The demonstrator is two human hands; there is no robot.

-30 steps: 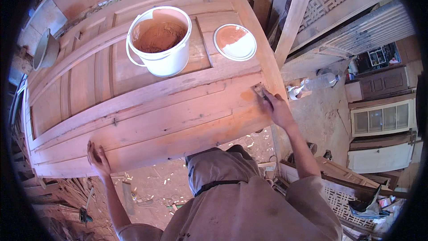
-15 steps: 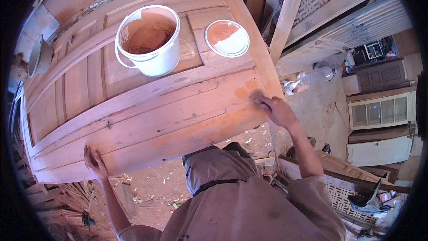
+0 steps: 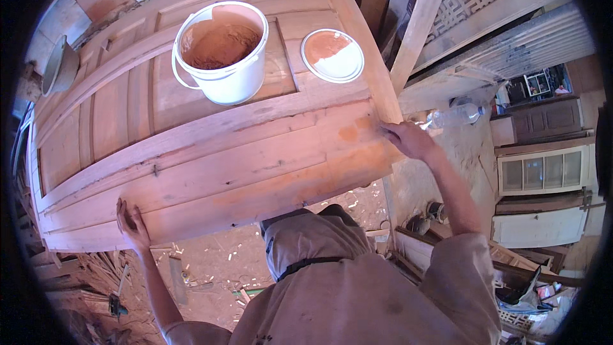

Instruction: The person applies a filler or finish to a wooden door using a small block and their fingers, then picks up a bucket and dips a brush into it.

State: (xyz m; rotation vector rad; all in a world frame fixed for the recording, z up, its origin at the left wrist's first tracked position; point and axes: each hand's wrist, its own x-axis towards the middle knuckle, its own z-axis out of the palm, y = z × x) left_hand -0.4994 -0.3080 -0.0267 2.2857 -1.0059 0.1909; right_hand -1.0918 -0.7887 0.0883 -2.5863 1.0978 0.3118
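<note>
Panelled wooden door [image 3: 255, 137] laid flat, spread from nine o'clock round to two, with twelve at the top of the head view. Likeliest trouble, judging from here: orange patches [image 3: 348, 133] at two o'clock smeared by a sideways slip of the knuckles, or left ridged by uneven pressure. Also a risk: white plastic bucket [image 3: 233, 86] of reddish-brown paste at eleven, knocked by a wide reach; paste-smeared bucket lid [image 3: 343, 66] between twelve and one, near the door's right end, caught by a passing wrist and pushed off. Right hand [image 3: 410, 140] at three, arm [image 3: 450, 195] reaching up from four, wrist bowed over the door's end, fingers close together with tips toward ten; cannot tell whether clamped on anything. Left hand [image 3: 133, 226] at eight, on the near edge, forearm [image 3: 159, 287] rising from seven, fingers loosely extended, slightly apart, gripping nothing visible.
</note>
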